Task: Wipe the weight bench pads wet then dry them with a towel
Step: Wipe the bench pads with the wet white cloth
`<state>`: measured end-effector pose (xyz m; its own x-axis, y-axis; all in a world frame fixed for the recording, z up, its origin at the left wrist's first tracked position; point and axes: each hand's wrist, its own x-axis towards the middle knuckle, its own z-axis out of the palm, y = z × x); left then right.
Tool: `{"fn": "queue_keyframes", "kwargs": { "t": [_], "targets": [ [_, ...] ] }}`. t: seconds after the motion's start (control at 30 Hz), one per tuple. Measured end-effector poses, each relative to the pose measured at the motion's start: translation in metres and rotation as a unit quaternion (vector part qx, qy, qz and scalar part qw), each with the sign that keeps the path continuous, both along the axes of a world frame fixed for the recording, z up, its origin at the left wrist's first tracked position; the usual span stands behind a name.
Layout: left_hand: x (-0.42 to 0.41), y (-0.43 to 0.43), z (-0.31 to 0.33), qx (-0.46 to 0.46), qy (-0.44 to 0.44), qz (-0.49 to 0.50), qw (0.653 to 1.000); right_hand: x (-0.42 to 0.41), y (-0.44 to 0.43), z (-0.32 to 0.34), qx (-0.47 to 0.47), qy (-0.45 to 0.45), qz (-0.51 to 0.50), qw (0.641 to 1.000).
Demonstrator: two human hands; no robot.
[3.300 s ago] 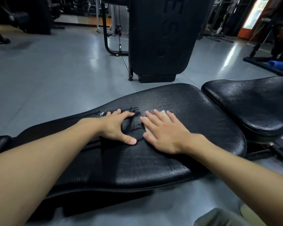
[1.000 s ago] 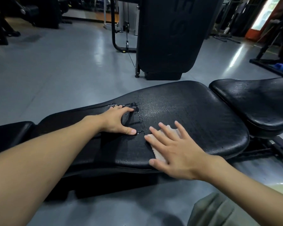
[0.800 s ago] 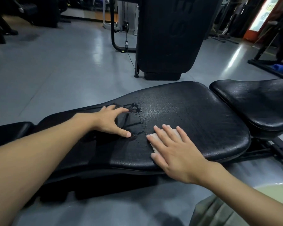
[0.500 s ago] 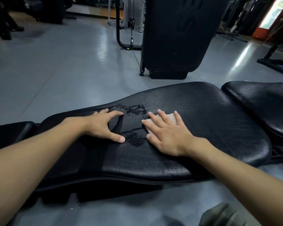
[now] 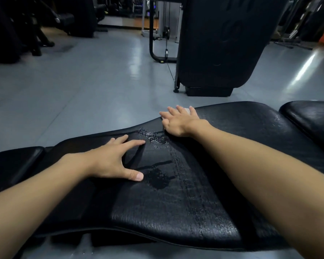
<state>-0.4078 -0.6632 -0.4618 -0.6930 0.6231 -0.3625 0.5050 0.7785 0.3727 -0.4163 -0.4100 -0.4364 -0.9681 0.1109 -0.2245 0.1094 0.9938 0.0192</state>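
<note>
1. Where the long black bench pad (image 5: 176, 212) runs across the view, its near edge lies closest to the camera, with both bare forearms reaching over it.
2. The pad's textured surface looks wet and glossy, with a dark puddle (image 5: 158, 179) near its middle.
3. The left hand (image 5: 112, 161) lies flat on the pad toward its left end, fingers spread and released, gripping nothing; its thumb tip touches the puddle's left side.
4. A second wet streak (image 5: 151, 136) sits farther back, between the two hands.
5. The right hand (image 5: 178, 120) presses palm-down at the pad's far edge, fingers extended flat over a pale cloth (image 5: 187, 110), of which only a small corner shows past the fingertips at that edge.
6. A separate seat pad (image 5: 314, 118) sits just beyond the long pad's right end.
7. Behind the bench, a tall black machine (image 5: 217, 43) stands on the grey floor (image 5: 73, 81).
</note>
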Motion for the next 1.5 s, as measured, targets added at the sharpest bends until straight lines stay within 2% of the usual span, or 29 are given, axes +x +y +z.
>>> {"fn": "queue_keyframes", "kwargs": {
  "t": [0.3, 0.63, 1.0, 1.2, 1.5],
  "targets": [
    [0.007, -0.006, -0.005, -0.009, 0.072, -0.002, 0.997, 0.024, -0.016, -0.007, 0.015, 0.02, -0.006, 1.0],
    [-0.001, -0.013, -0.019, 0.086, 0.117, -0.054, 0.988, 0.161, -0.072, -0.01, 0.055, 0.03, 0.011, 0.998],
    [0.017, -0.024, -0.012, 0.075, 0.113, -0.048, 0.99, 0.255, -0.103, -0.006, 0.078, 0.017, 0.038, 0.996],
    [0.011, -0.027, -0.009, 0.073, 0.131, -0.074, 0.986, 0.235, -0.095, -0.01, 0.056, 0.025, 0.021, 0.998],
    [0.0, -0.023, -0.009, 0.076, 0.123, -0.095, 0.985, 0.122, -0.065, -0.017, 0.048, 0.029, -0.009, 0.998]
  ]
}}
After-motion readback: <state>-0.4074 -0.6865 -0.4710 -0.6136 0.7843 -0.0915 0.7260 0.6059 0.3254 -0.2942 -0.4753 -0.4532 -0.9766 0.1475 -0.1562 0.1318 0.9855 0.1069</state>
